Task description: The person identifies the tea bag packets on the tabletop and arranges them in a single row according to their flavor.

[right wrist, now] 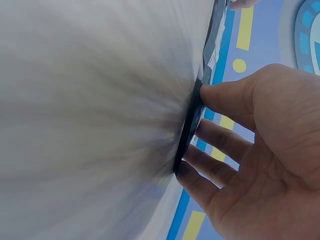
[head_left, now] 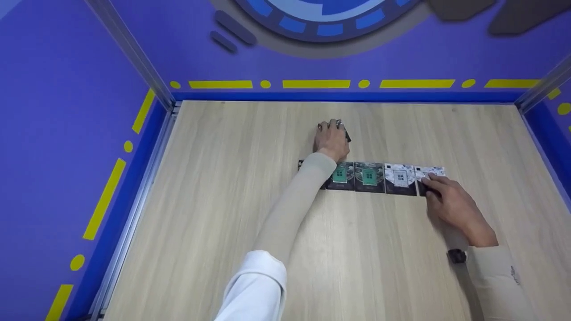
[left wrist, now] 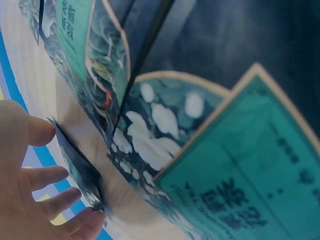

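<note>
A row of flat printed packets lies side by side on the wooden table. Two show green labels, a left green-label packet (head_left: 340,177) and its neighbour (head_left: 369,177); right of them is a white-and-black packet (head_left: 400,179). My right hand (head_left: 455,203) rests its fingertips on the row's last white-and-black packet (head_left: 436,170), thumb (right wrist: 217,96) at its dark edge. Behind the row, my left hand (head_left: 332,139) holds a separate dark packet (left wrist: 77,160) between thumb and fingers, covering most of it in the head view. The left sleeve partly hides the row's left end.
The light wooden table (head_left: 200,178) meets a purple back wall (head_left: 187,58) with yellow marks. A metal-edged purple side panel (head_left: 53,133) stands at left. My left forearm (head_left: 290,214) crosses over the row's left part.
</note>
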Demonstrator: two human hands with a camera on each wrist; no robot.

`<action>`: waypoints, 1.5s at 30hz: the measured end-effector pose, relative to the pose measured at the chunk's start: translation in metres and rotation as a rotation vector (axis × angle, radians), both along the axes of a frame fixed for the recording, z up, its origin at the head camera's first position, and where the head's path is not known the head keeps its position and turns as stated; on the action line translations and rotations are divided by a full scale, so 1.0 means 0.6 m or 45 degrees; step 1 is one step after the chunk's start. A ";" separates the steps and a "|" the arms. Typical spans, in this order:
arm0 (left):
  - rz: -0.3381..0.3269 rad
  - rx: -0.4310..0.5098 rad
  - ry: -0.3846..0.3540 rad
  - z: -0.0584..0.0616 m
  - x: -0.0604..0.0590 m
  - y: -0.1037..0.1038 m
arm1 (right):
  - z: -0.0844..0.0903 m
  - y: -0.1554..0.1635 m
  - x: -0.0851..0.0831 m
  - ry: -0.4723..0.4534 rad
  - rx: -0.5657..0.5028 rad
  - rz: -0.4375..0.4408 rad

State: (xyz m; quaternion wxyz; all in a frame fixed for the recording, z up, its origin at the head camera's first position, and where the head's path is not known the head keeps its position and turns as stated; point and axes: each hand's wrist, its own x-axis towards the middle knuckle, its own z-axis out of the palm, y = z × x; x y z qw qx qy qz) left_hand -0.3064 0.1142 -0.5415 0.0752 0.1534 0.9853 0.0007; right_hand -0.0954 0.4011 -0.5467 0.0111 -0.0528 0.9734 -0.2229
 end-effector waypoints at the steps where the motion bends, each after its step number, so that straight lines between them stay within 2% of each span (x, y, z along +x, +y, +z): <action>1: -0.001 -0.012 -0.006 -0.001 0.002 -0.002 | -0.002 -0.001 0.001 0.000 -0.002 0.005; 7: -0.027 -0.014 -0.038 0.001 0.010 -0.011 | -0.006 -0.002 0.003 -0.015 -0.006 0.014; 15: -0.030 0.013 -0.085 0.020 0.007 -0.028 | 0.001 0.002 -0.002 -0.051 -0.012 -0.011; 25: -0.008 0.000 -0.118 0.030 0.006 -0.067 | 0.000 0.001 -0.001 -0.044 -0.006 -0.001; 29: -0.002 0.033 -0.129 0.031 0.005 -0.089 | 0.001 0.002 0.000 -0.038 -0.011 0.006; 36: -0.081 0.013 -0.145 0.029 0.004 -0.125 | -0.001 0.006 0.000 0.031 -0.019 0.024; 45: -0.134 0.055 -0.119 0.023 0.004 -0.169 | 0.001 0.002 -0.002 -0.026 -0.014 0.003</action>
